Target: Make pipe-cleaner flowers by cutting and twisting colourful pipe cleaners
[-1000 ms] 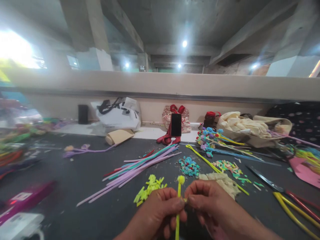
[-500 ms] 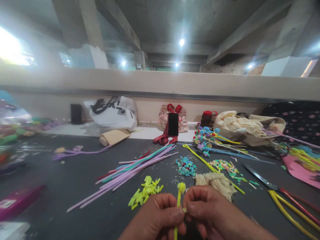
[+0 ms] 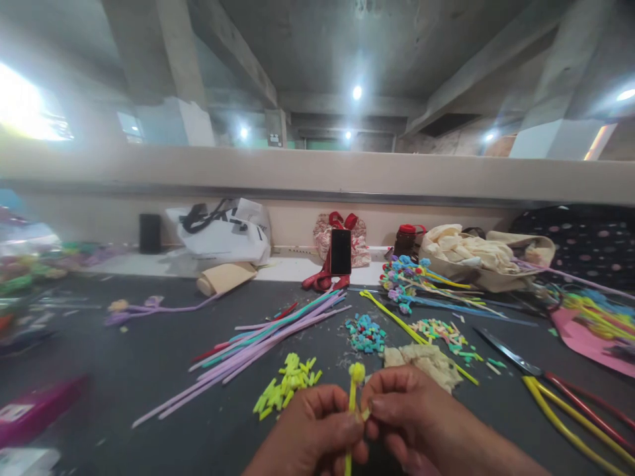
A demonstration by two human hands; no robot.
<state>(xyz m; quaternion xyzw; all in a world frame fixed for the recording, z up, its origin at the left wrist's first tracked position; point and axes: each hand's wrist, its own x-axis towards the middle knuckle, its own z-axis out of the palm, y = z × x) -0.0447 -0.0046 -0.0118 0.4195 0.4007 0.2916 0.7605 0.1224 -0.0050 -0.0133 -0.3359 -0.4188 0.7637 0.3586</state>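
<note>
Between thumb and fingers, my left hand [image 3: 320, 426] grips a yellow pipe-cleaner stem [image 3: 352, 398], held upright with a fuzzy yellow bud [image 3: 356, 372] at its top. My right hand [image 3: 414, 410] is closed in a pinch right beside the stem. At its fingertips shows a small pale yellow piece [image 3: 366, 414], close against the stem; whether it is joined to the stem I cannot tell. Just beyond my left hand lies a pile of short yellow pieces [image 3: 288, 385]. A crumpled beige cloth [image 3: 424, 363] sits behind my right hand.
Lilac and teal pipe cleaners [image 3: 268, 344] lie left of centre. Blue snippets [image 3: 366, 332] and mixed snippets [image 3: 440, 330] are heaped farther back. Scissors [image 3: 513, 354] with red and yellow handles rest at right. A phone [image 3: 340, 251] stands upright behind, near a bunch of flower stems [image 3: 404, 281].
The view has shifted slightly, so the table things sit a little lower and further left. Both hands keep nearly the same hold; the small piece at the right fingertips shows more.
</note>
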